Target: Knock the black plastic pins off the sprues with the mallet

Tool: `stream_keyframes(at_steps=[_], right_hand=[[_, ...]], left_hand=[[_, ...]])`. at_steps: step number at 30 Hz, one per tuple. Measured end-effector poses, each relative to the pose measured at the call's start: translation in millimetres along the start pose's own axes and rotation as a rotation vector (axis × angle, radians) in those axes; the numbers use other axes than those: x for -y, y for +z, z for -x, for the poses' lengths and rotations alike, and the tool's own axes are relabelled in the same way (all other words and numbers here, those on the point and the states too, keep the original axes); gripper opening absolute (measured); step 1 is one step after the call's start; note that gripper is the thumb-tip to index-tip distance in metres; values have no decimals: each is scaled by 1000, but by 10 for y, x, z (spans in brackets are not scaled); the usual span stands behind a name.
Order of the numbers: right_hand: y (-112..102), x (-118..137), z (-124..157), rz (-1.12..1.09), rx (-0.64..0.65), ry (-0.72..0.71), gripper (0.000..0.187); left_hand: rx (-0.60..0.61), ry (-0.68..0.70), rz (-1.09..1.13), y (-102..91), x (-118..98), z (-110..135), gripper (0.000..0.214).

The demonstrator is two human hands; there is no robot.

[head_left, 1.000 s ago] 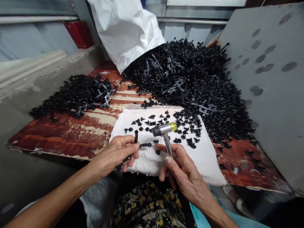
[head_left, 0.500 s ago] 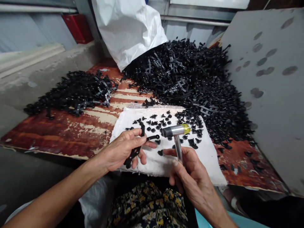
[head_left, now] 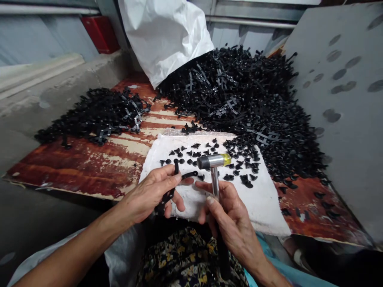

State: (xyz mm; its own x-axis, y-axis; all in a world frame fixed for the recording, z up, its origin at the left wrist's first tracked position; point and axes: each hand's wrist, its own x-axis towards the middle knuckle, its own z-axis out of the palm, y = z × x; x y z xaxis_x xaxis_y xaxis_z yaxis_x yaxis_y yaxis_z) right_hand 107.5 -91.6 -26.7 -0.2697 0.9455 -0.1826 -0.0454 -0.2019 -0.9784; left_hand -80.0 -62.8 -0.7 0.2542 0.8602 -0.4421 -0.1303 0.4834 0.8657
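Between the thumb and fingers of my left hand point(head_left: 157, 187) is a black jointed linkage point(head_left: 189, 174), its arms sticking out past the thumb and hanging below the palm. My right hand point(head_left: 235, 211) is wrapped round the metal handle of a small mallet point(head_left: 214, 160), which has one black face and one yellow face. The mallet stands upright, head just beyond the fingers. Under both hands lies a white cloth point(head_left: 257, 217), with many small black stemmed pieces point(head_left: 247, 181) scattered over it. My fingers hide part of the linkage.
A large heap of black parts point(head_left: 245, 91) fills the back right, beside a grey spotted board point(head_left: 344, 131). On the left of the worn red tabletop point(head_left: 60, 167) is a smaller pile of black linkages point(head_left: 98, 111). A white sack point(head_left: 173, 40) hangs at the back.
My right hand has moved left with the mallet, closer to my left hand. My left hand keeps the linkage and has shifted only slightly. The view has moved a little.
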Motion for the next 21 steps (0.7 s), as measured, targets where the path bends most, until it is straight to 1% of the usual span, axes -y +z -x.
stream_keyframes(at_steps=[2,5,9,11,13,18,21], right_hand=[[-23,20,-22,-28,-34,-5,32],[-68,33,5,-42,-99,-11,32],[-83,13,81,-33,-124,3,34],[-74,-2,98,-40,-119,13,36],[-68,-11,91,-49,-113,17,37],[-102,24,3,0,-98,-2,37],[-127,69,-88,61,-43,-16,33]], left_hand=[[-18,14,-6,-29,-7,9,36],[4,9,6,-44,1,15,36],[110,-21,20,6,13,16,35],[174,-12,-16,43,16,17,36],[209,13,-79,66,22,9,38],[173,38,-242,30,28,-50,45],[121,35,-294,4,4,-81,47]])
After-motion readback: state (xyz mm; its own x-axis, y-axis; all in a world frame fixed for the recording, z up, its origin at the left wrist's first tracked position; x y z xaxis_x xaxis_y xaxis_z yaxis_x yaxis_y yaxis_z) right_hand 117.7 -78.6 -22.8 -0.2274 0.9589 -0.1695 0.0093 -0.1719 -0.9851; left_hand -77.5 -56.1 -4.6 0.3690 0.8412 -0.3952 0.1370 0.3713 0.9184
